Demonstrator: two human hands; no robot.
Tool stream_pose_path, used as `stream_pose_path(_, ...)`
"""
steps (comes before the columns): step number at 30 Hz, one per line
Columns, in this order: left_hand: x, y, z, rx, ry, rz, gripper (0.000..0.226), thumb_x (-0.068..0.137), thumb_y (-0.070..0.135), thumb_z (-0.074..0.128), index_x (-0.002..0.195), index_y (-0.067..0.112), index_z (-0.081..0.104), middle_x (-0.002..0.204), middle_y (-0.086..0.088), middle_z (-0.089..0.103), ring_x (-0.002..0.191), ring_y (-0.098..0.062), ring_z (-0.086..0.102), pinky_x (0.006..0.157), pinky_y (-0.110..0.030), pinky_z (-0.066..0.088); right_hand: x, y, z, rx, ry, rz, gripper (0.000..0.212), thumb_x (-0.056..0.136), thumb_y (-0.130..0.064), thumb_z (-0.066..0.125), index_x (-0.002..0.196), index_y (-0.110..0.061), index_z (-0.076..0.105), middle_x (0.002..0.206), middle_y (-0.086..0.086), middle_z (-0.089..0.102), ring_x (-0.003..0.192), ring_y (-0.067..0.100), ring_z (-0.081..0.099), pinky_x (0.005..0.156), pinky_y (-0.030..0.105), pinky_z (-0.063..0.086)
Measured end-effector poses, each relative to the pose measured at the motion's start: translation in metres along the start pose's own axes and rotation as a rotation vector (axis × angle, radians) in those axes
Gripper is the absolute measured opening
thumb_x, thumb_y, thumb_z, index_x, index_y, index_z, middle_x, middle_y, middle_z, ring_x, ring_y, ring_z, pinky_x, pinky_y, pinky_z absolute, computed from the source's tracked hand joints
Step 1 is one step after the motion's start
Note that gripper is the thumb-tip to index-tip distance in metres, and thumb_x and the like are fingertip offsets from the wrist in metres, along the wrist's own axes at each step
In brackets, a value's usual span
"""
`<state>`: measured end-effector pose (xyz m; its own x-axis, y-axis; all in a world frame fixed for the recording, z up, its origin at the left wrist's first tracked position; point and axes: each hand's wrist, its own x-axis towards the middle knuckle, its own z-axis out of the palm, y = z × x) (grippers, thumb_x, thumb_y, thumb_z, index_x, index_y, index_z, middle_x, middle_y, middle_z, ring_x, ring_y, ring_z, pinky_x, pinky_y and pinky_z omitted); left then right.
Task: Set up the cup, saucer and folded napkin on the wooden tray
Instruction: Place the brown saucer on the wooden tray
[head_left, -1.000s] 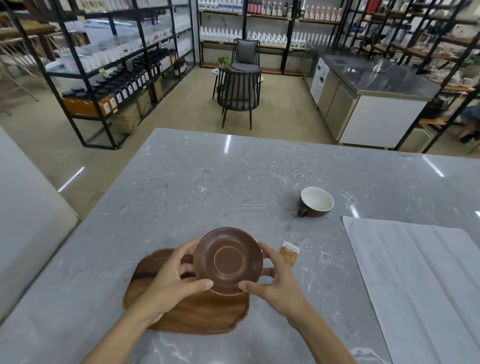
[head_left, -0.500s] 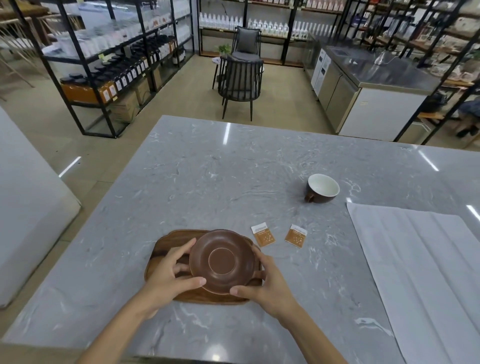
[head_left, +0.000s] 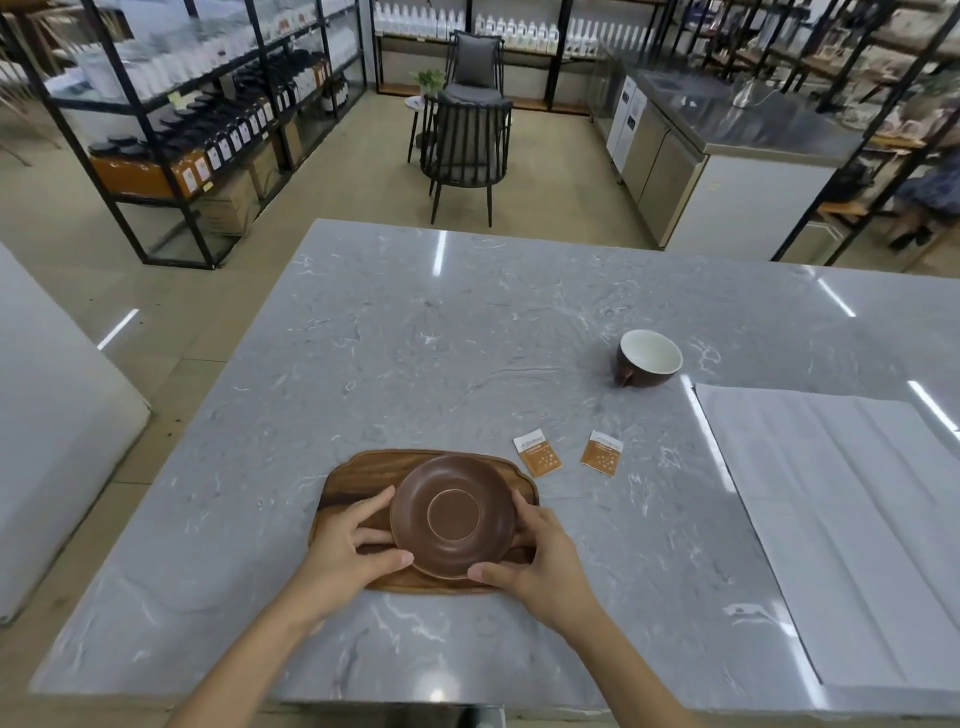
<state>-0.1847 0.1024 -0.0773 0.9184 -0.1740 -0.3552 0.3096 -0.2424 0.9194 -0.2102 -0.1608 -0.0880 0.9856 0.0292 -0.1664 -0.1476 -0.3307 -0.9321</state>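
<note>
Two hands, left hand (head_left: 349, 553) and right hand (head_left: 540, 564), gripping one saucer (head_left: 453, 515), one tray (head_left: 363, 475), one cup (head_left: 649, 358), two packets (head_left: 536, 453)

**You're standing in a shop with a café-style counter**

Around you run tall black metal shelving racks (head_left: 171, 130) stocked with rows of white bottles (head_left: 498, 23) and dark-capped amber jars (head_left: 171, 166), many with labels facing outward like goods on display. To your right sits a stainless-steel counter unit (head_left: 727, 150) with cabinet doors, the kind used for preparing drinks. Two black slatted chairs with grey cushions (head_left: 467, 140) and a small potted green plant (head_left: 430, 80) form a seating corner on the beige floor. You work at a wide grey marble-patterned table (head_left: 467, 338).
</note>
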Motion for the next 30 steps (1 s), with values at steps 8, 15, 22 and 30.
stream_pose_path(8,-0.003,-0.008,0.002,-0.06,-0.011,0.016,0.095,0.074,0.01,0.089,0.151,0.038,0.04,0.125,-0.007,0.069,0.113,-0.007,0.07,0.097,-0.023,0.055,-0.003,0.005,0.015,0.103,0.08,-0.034,0.095,0.057,-0.029,0.098,0.13,-0.06,0.045,0.123,-0.004,0.056,0.103,0.003,0.066,0.078,0.019,0.061)
stream_pose_path(15,-0.007,-0.015,0.008,-0.031,0.013,0.083,0.094,0.077,0.005,0.086,0.153,0.034,0.038,0.135,-0.001,0.061,0.118,-0.004,0.066,0.099,-0.019,0.054,-0.017,0.025,0.028,0.055,0.184,-0.058,0.098,0.062,-0.043,0.093,0.142,-0.058,0.039,0.119,-0.004,0.06,0.106,0.011,0.067,0.086,0.021,0.06)
stream_pose_path(22,-0.007,-0.017,0.003,-0.049,0.016,0.064,0.092,0.079,0.01,0.085,0.153,0.037,0.039,0.128,-0.004,0.067,0.116,-0.005,0.068,0.093,-0.015,0.055,-0.019,0.025,0.031,0.024,0.202,-0.077,0.098,0.065,-0.036,0.095,0.145,-0.052,0.041,0.115,-0.008,0.063,0.105,0.008,0.066,0.086,0.017,0.058)
stream_pose_path(30,-0.007,-0.015,0.003,-0.075,0.045,0.048,0.089,0.08,0.004,0.083,0.152,0.034,0.04,0.124,-0.001,0.068,0.11,0.0,0.069,0.092,-0.013,0.054,-0.019,0.019,0.033,0.028,0.22,-0.046,0.1,0.062,-0.031,0.099,0.146,-0.041,0.045,0.11,-0.007,0.069,0.104,0.005,0.068,0.084,0.01,0.056)
